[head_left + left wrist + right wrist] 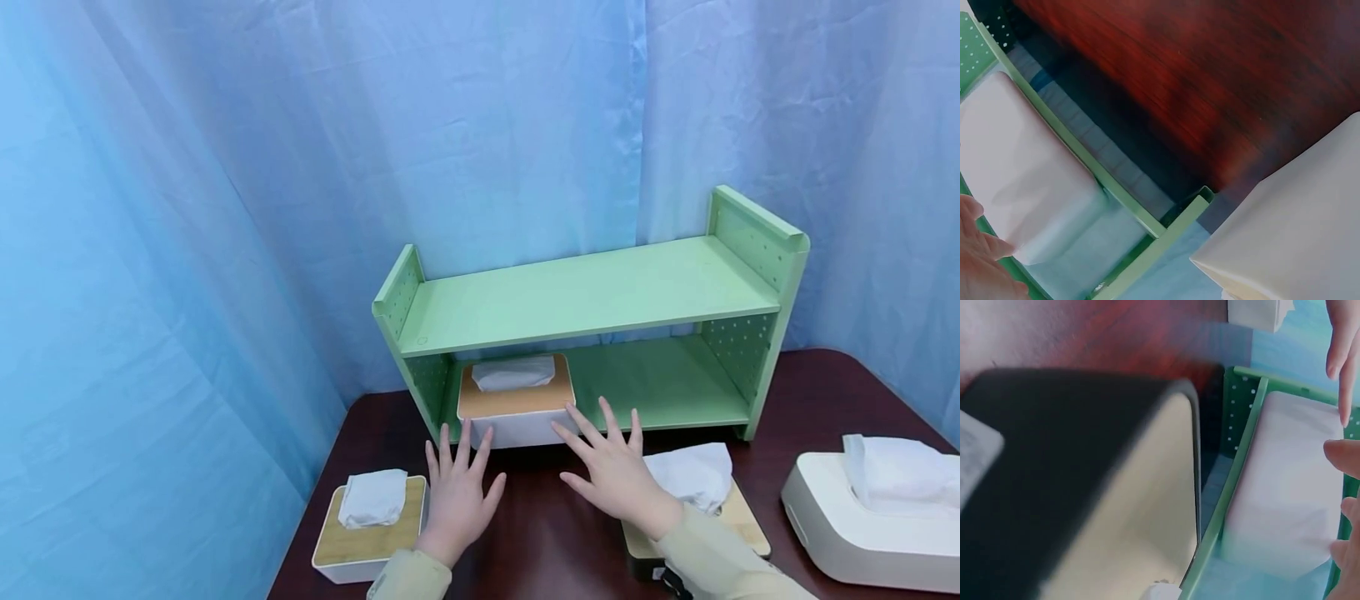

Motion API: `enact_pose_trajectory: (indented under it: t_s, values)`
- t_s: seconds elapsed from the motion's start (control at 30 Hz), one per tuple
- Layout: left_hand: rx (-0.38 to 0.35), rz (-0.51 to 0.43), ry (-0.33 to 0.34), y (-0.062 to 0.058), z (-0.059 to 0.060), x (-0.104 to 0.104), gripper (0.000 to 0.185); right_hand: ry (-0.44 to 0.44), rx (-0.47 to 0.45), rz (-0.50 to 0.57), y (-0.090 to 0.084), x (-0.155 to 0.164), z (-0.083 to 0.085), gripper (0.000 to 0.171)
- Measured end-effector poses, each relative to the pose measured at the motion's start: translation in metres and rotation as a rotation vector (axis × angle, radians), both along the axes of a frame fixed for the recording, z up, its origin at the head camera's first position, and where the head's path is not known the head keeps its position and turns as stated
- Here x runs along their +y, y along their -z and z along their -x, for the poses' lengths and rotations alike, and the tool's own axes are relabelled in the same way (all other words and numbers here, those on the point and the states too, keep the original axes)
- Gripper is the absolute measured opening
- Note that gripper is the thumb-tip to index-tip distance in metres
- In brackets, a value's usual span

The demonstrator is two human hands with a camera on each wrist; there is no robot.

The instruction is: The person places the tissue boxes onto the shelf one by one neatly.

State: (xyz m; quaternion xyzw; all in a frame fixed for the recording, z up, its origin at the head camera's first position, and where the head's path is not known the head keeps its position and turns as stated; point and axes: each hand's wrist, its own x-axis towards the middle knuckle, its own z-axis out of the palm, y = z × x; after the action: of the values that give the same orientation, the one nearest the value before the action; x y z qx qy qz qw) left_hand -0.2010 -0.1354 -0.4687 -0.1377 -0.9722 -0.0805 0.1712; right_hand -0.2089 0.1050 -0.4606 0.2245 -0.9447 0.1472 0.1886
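— Start at the left. What do you see?

— A white tissue box with a wooden lid (371, 527) sits on the dark table (540, 517), just beside the left hand's (457, 492) little finger. That hand lies flat, fingers straight and spread, gripping nothing. Its fingertips (467, 433) reach the front wall of the tissue box in the shelf (516, 398), touching it or nearly so; I cannot tell which.

— And that box, where is it exactly?

— On the lower level of the green shelf (592, 292), at its left end, straight ahead of both sets of fingers. White body, wooden lid, a tissue poking up.

— The right hand?

— The right hand (615, 471) is open too, fingers splayed, its forefinger tip at the box's front right corner. The right wrist view shows its fingers (1341, 456) lying over the white wall, holding nothing.

— Beyond it?

— A dark-bodied box with a wooden lid (738, 521) lies under and behind the right wrist, a tissue standing out of it. Further right, well apart from the fingers, is a larger rounded white dispenser (862, 521).

— Any writing on them?

— No brand or label that I can read.
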Motion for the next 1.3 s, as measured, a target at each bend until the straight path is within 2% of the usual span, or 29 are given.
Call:
enact_pose_trajectory:
  t_s: [0.33, 0.8, 1.03, 1.3]
  values:
    - [0.017, -0.013, -0.026, -0.003, 0.017, -0.001, 0.06, 0.009, -0.055, -0.02, -0.003, -0.005, 0.016, 0.067]
    - [-0.079, -0.007, -0.053, -0.005, 0.036, -0.001, 0.062, 0.021, -0.071, -0.062, -0.003, -0.005, 0.037, 0.069]
    - [-0.065, -0.004, -0.06, -0.002, 0.047, -0.003, 0.062, 0.028, -0.106, -0.097, -0.003, -0.005, 0.048, 0.069]
    - [-0.057, -0.009, -0.055, -0.003, 0.051, -0.002, 0.062, 0.028, -0.115, -0.107, -0.007, -0.005, 0.051, 0.069]
